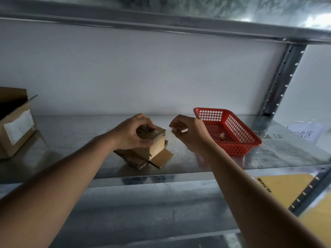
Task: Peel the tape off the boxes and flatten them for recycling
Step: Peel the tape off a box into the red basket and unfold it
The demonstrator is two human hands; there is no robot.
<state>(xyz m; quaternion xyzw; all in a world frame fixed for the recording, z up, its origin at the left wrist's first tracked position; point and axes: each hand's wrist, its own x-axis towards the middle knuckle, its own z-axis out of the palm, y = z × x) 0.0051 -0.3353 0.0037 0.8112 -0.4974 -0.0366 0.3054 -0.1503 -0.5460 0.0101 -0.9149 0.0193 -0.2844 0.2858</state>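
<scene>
Here, left hand [131,133] gripping cardboard box [154,142]

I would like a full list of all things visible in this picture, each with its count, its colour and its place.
small box: one, brown cardboard, middle of the shelf, standing on flattened cardboard
flattened cardboard: brown, under the small box; count unclear
tape piece: one, clear or whitish, pinched at the right hand
basket: one, red plastic mesh, on the shelf right of the box
scrap: one, pale, inside the basket
large box: one, brown with a white label, open, left edge of the shelf
paper sign: one, white, far right
shelf: grey metal, with an upper shelf above
yellow item: one, lower right, below the shelf
left hand: one, grips the small box's top
right hand: one, raised beside the basket, pinches the tape piece
</scene>
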